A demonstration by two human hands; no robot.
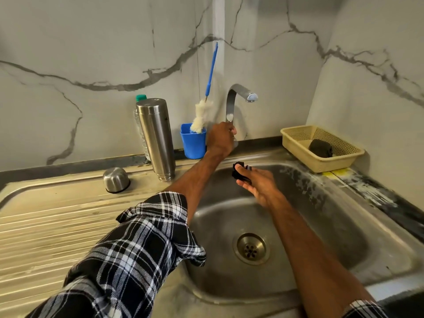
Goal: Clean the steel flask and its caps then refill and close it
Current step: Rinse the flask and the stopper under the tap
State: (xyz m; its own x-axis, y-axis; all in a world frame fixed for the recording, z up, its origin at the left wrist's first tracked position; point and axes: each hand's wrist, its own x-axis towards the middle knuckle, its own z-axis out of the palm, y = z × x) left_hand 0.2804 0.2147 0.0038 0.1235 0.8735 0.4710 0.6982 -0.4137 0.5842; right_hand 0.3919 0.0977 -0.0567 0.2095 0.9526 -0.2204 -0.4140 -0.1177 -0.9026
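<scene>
The left hand (pixel 221 138) reaches far across the sink (pixel 344 226) and its fingers are curled round the lower stem of the tap (pixel 238 92), gripping it. The tap's spout points right, over the basin. The right hand (pixel 257 184) hangs over the far part of the basin, nearer than the left hand and just to its right. It pinches a black cap (pixel 241 173) between the thumb on top and the fingers underneath. The cap sits below and a little left of the spout.

The flask (pixel 157 138) stands upright on the far edge of the drainboard (pixel 57 214), left of both hands and touched by neither. Its ringed, narrower end is down. It is near the left forearm but apart from it. The steel cap (pixel 116 180) rests dome up on the drainboard, left of the flask and a little nearer, well apart from the hands.

Behind the flask, against the marbled wall (pixel 91 53), stands a clear bottle (pixel 141 104) with a green top, mostly hidden. Between the flask and the tap is a blue cup (pixel 193 143) holding a brush (pixel 202 118), its white head down in the cup and its blue handle leaning up against the wall. The left hand is just right of the cup.

On the far right rim sits a beige basket (pixel 298 143) with a dark scrubber (pixel 321 148) inside. The drain (pixel 251 249) lies in the basin floor, near side of the right hand. A rolled checked sleeve (pixel 137 249) covers the left upper arm.
</scene>
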